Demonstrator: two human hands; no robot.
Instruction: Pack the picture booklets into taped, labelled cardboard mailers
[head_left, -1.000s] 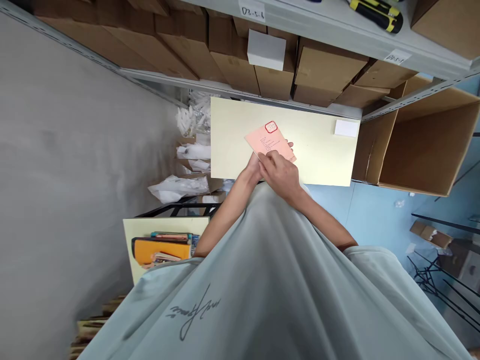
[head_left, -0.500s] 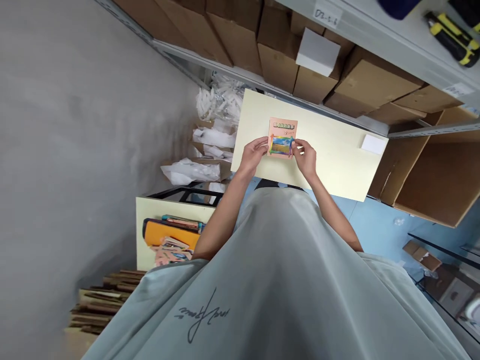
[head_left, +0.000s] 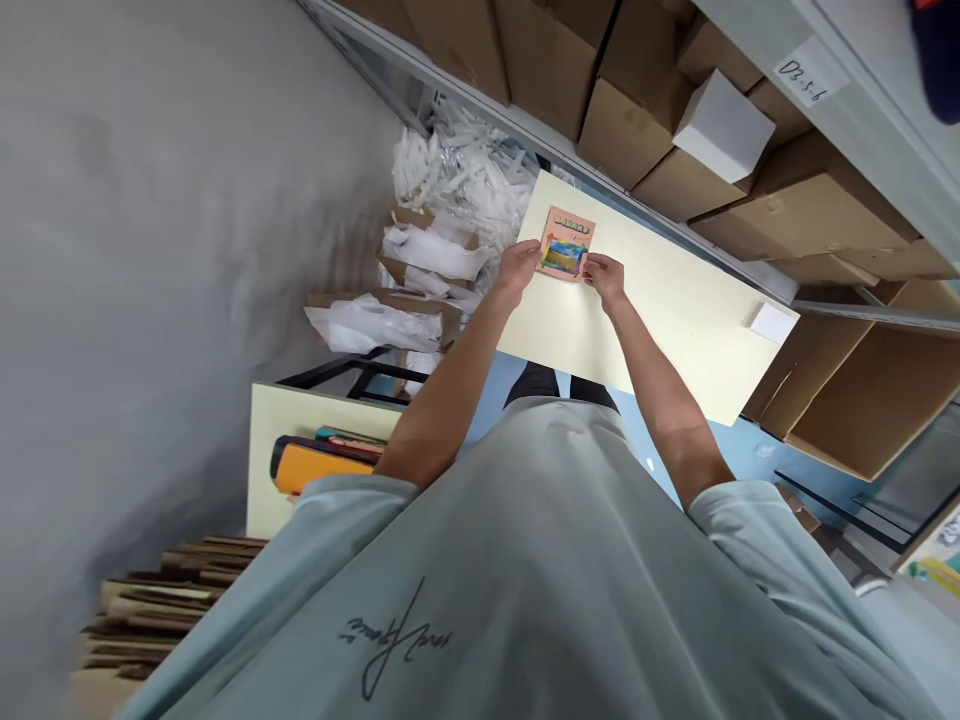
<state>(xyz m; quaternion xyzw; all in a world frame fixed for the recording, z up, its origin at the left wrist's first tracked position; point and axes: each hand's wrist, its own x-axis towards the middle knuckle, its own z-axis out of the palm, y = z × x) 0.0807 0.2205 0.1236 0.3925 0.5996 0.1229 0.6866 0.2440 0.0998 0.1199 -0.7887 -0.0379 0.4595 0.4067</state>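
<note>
Between my two hands is a thin pink booklet (head_left: 568,245) with green lettering at its top and a landscape picture in a rainbow frame below. My left hand (head_left: 519,268) pinches its left edge, fingers closed. On the opposite edge, near the lower right corner, my right hand (head_left: 604,276) has its fingers closed too. The booklet is over the left part of a pale yellow tabletop (head_left: 652,320); whether it touches the surface I cannot tell.
A small white box (head_left: 773,322) sits at the tabletop's right end. Shelves with cardboard boxes (head_left: 626,130) run behind. White plastic packaging (head_left: 465,170) is piled at the left. A side table (head_left: 262,460) carries an orange item (head_left: 319,467). An open carton (head_left: 885,390) stands right.
Both hands have moved the booklet farther from my body, toward the back edge of the tabletop. My arms are stretched out more, and the camera view has turned.
</note>
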